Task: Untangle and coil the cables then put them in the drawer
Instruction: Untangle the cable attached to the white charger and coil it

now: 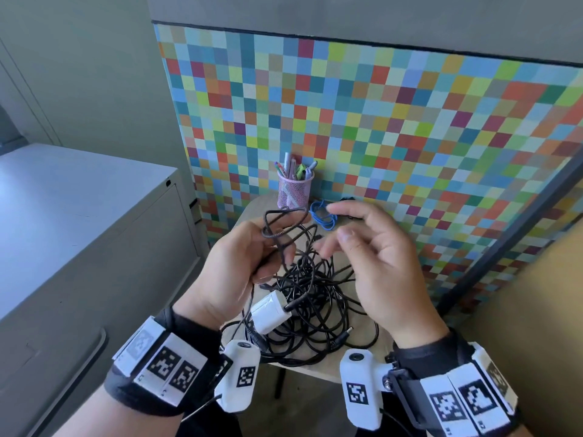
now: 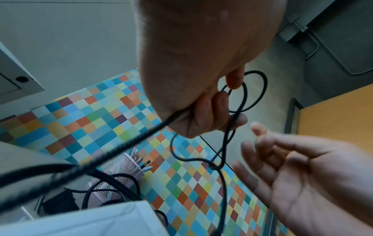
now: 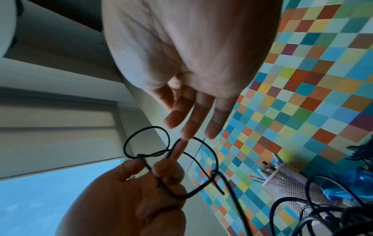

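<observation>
My left hand [image 1: 252, 257] is raised above the small wooden table [image 1: 318, 372] and grips loops of a black braided cable [image 1: 277, 227]. In the left wrist view the cable [image 2: 255, 89] curls out past that hand's fingers [image 2: 212, 108]. The strand runs down into a tangle of black cables [image 1: 318, 291] on the table, with a white charger block [image 1: 269, 312] at its near left. My right hand [image 1: 362, 247] hovers just right of the loops, fingers relaxed and spread, holding nothing. From the right wrist its fingertips [image 3: 187, 132] almost meet the loop [image 3: 145, 143].
A coiled blue cable [image 1: 321, 214] and a pink mesh pen cup [image 1: 293, 189] stand at the table's far edge against the checkered panel. A grey cabinet [image 1: 79, 216] with shut drawer fronts fills the left side. A dark metal post [image 1: 504, 234] slants at the right.
</observation>
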The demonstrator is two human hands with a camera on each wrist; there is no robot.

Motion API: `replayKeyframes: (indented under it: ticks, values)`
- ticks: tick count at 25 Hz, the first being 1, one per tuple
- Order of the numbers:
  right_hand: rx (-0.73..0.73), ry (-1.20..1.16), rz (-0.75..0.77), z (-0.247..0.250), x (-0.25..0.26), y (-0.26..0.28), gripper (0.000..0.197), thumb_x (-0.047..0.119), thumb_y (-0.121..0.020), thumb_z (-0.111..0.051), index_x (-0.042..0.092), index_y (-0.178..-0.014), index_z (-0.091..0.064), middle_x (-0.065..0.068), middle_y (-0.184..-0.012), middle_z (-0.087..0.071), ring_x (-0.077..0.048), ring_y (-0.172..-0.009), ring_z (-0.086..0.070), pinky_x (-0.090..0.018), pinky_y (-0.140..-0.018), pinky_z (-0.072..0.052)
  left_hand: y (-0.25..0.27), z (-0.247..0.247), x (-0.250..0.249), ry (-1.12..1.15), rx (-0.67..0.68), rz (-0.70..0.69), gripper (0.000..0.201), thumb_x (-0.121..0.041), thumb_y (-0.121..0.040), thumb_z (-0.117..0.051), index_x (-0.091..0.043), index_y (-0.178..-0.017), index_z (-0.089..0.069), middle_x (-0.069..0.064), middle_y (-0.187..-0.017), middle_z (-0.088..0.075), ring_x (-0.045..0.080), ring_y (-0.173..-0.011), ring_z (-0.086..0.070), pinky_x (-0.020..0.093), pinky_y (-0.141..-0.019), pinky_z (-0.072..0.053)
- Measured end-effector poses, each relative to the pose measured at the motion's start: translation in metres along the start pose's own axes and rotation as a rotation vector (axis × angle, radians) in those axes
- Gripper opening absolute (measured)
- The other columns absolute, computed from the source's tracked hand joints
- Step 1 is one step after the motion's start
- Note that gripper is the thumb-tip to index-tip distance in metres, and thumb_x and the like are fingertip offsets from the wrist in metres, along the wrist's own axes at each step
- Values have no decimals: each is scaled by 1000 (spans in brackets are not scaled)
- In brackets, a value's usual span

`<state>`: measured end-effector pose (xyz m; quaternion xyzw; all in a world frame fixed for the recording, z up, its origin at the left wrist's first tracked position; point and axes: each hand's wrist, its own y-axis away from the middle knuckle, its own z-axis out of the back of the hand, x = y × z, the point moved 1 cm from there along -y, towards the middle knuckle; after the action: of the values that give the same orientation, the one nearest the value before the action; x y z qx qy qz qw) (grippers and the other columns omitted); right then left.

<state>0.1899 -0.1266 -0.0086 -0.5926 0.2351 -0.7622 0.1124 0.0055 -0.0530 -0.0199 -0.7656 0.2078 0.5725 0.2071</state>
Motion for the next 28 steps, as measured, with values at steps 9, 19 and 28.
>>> replayKeyframes:
  ticks: [9, 19, 28]
  values:
    - [-33, 153, -88, -1, -13, -5, 16, 17, -101, -65, 20, -94, -79, 2, -74, -75, -30, -75, -69, -39, -75, -57, 4, -3, -7, 147, 64, -72, 67, -33, -83, -30, 3, -118, -73, 8, -54, -41, 26, -59, -29, 37, -62, -29]
    - [-55, -96, -325, 19, -25, -8, 57, -24, -88, -35, 14, -110, -72, -6, -70, -58, -18, -53, -51, -44, -74, -60, 5, 16, -15, 159, -28, -108, 67, -24, -67, -85, -9, -130, -69, 3, -70, -30, 14, -48, -39, 32, -66, -48]
    - [-43, -83, -312, 13, -17, -9, 32, 19, -111, -45, 11, -87, -65, 0, -53, -37, -19, -43, -41, -47, -63, -58, 4, 11, -16, 146, -84, -26, 22, -22, -87, -43, -9, -97, -58, 11, -83, -52, 20, -45, -37, 33, -55, -46]
